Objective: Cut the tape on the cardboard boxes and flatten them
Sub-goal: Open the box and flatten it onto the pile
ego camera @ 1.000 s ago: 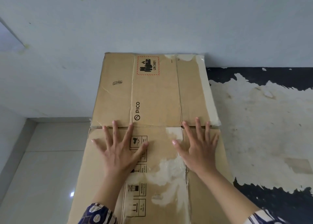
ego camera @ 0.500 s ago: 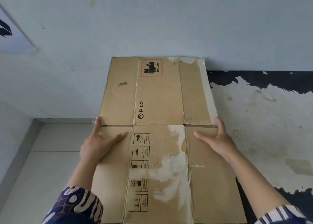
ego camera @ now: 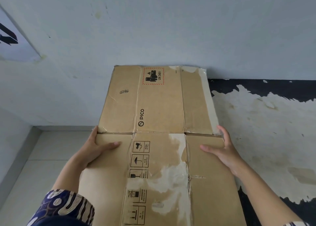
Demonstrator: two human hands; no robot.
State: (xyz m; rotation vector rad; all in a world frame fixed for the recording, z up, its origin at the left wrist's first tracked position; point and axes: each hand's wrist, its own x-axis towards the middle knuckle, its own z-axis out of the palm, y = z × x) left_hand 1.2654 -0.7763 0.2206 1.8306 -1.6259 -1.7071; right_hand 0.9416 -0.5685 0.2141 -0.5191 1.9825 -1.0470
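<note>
A flattened brown cardboard box (ego camera: 159,106) with a PICO logo and a red-bordered UN 3481 label lies in front of me, its far end against the wall. Torn white patches and tape remnants mark its middle and right edge. My left hand (ego camera: 97,148) grips the box's left edge at the cross fold, thumb on top and fingers wrapped round the side. My right hand (ego camera: 220,148) grips the right edge at the same fold, thumb lying on the top face.
A pale blue wall (ego camera: 153,29) rises behind the box. The black surface (ego camera: 265,123) on the right has large peeled white patches. Light floor tiles (ego camera: 42,157) lie to the left. A white sign with black marks (ego camera: 10,37) hangs at upper left.
One second ago both palms lay flat with spread fingers on the box's top. They slid outward to the left and right edges and now grip them. The view has shifted slightly.
</note>
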